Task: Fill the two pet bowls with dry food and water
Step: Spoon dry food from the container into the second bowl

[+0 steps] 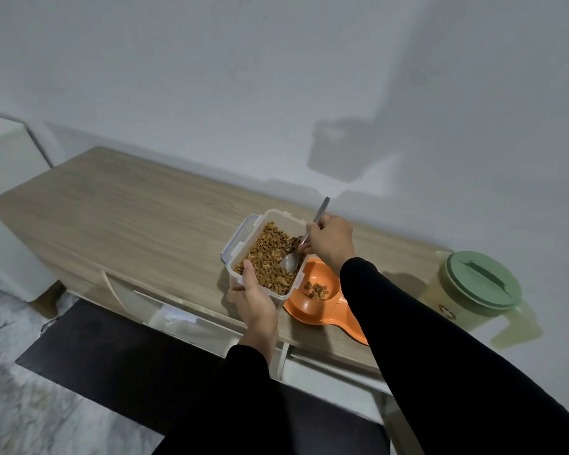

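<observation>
On the wooden worktop (119,211) the orange double pet bowl (322,307) lay just beside the clear food container (266,254); its visible well held only a few kibbles, its second well was hidden under the right sleeve, and the green-lidded jug (473,287), well apart, stood closed, so I judged feeding barely begun and watering not started. The left hand (253,300) held the container's near end, thumb curled over the rim. The right hand (329,241) pinched the spoon (294,257), its bowl down among the kibble.

Dim, soft shadows (edges warped)
</observation>
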Available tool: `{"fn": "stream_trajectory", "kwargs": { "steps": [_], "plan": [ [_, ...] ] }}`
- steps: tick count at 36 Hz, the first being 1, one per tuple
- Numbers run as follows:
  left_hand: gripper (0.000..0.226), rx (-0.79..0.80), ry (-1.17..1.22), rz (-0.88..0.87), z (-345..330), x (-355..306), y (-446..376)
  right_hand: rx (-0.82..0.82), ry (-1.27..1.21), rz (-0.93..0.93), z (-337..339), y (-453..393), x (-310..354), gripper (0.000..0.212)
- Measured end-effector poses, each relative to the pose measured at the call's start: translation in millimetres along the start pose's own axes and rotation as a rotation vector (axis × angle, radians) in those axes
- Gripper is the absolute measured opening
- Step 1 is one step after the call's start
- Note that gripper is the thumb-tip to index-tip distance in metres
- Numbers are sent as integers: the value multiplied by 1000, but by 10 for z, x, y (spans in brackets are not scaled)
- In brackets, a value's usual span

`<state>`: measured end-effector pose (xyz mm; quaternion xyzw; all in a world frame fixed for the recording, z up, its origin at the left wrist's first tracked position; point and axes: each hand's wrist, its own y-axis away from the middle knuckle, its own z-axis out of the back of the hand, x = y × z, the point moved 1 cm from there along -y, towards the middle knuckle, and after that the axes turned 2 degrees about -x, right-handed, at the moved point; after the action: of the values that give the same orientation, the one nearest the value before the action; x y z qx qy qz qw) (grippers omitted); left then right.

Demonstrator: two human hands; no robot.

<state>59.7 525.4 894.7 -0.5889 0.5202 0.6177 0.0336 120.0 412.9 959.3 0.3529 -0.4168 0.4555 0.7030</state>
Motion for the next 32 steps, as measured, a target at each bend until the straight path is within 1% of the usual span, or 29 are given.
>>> {"fn": "stream_trajectory", "kwargs": {
  "steps": [2,5,8,12,19,24,26,28,31,32],
  "plan": [
    [55,2,-3,-17,-7,-21,14,11,-11,-19,8,4,4,10],
    [49,8,-8,-52,-10,-44,43,57,-33,-83,12,7,12,13],
    [51,7,-15,-55,5,-44,72,119,-82,-142,6,30,16,16],
    [53,16,-16,-52,8,-39,99,141,-96,-182,5,55,-22,26],
    [58,46,-16,-30,29,-34,100,88,-239,-250,25,70,-57,22],
    [57,39,-6,-14,40,-11,58,30,-317,-268,43,60,-100,30],
    [58,37,7,-4,41,1,32,5,-341,-288,54,47,-117,27],
    [65,37,12,17,51,16,6,-14,-372,-303,68,35,-134,22],
    [70,27,-9,27,63,25,-15,-27,-425,-325,109,36,-135,6],
    [70,24,-10,26,66,27,-22,-33,-442,-327,123,38,-133,4]
  ]
}}
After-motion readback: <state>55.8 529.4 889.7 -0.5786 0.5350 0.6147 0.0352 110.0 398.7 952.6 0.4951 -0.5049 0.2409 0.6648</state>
